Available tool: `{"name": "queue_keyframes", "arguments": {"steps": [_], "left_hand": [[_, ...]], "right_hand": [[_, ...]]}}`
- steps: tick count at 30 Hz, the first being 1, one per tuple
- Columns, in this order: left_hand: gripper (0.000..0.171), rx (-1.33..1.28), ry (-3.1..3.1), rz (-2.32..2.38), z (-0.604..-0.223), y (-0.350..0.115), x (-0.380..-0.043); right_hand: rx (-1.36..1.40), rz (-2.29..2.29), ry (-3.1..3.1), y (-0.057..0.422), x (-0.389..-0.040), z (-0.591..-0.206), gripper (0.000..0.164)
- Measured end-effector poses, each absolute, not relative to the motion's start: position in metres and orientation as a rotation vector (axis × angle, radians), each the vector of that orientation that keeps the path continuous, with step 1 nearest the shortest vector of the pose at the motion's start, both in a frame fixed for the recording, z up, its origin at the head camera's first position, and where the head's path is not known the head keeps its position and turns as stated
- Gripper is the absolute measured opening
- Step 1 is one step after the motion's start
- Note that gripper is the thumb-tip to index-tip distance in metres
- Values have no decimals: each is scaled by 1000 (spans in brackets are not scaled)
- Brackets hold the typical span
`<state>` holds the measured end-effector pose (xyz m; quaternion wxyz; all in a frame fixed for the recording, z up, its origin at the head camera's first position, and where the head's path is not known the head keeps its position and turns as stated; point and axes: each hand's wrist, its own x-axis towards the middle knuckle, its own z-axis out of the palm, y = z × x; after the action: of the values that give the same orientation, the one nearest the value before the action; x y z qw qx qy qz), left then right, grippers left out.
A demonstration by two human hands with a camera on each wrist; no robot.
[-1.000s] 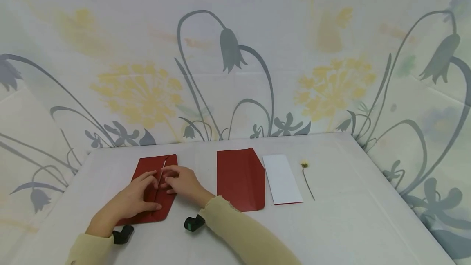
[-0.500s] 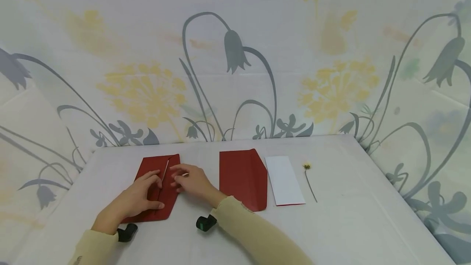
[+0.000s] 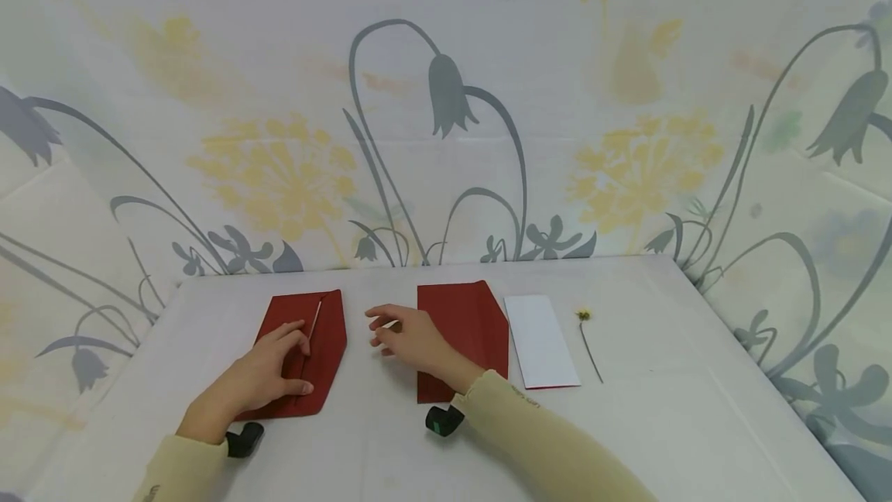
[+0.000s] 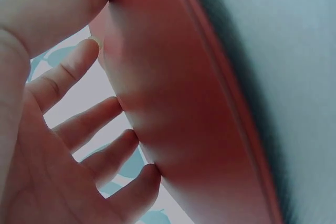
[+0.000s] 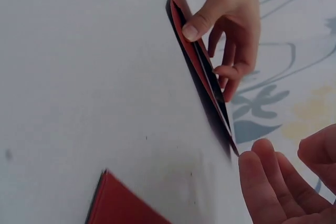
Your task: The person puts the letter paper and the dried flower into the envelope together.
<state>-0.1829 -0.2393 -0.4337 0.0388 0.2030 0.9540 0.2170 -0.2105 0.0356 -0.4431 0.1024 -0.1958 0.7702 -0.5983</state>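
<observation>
My left hand point(image 3: 244, 382) rests on a red envelope point(image 3: 333, 359) at the table's left, its thumb and fingertips touching the paper. In the left wrist view the fingers point(image 4: 94, 129) are spread and fairly straight against the red paper. A thin white edge point(image 3: 316, 320) shows in the envelope's slit opening; the rest of what lies inside is hidden. My right hand point(image 3: 418, 339), fingers loosely bent and holding nothing, hovers by the left side of a second red envelope point(image 3: 453, 297), covering part of it.
Right of the second envelope lies a white folded card point(image 3: 540, 339) with a red lower edge. Beyond it is a dried yellow flower point(image 3: 584, 316) on a thin stem. A flower-printed cloth point(image 3: 446, 177) hangs behind the white table point(image 3: 697, 409).
My right hand has left the first envelope and moved right, to over the second envelope's left edge. The left hand stays on the first envelope. The camera view has shifted slightly.
</observation>
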Motion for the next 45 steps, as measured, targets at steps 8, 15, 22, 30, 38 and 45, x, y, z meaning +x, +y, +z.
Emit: {"name": "queue_keyframes", "arguments": {"steps": [8, 15, 22, 30, 38, 45], "left_hand": [[43, 626, 2915, 677, -433, -238, -182], [43, 618, 2906, 681, -433, -239, -181], [42, 622, 2909, 682, -435, -241, -182], [42, 621, 2909, 697, -435, -240, -183], [42, 597, 2888, 686, -435, -241, -183], [40, 644, 2918, 679, -437, -244, -183]], "right_hand": [[-708, -1614, 2465, 90, -198, -437, 34], [-864, -1424, 2702, 136, -186, -436, 32], [-1175, -1035, 2982, 174, -170, -435, 30], [-1276, -642, 3096, 204, -158, -435, 34], [-1270, -351, 2990, 213, -152, -438, 42], [-1258, -243, 2861, 214, -149, -439, 44]]}}
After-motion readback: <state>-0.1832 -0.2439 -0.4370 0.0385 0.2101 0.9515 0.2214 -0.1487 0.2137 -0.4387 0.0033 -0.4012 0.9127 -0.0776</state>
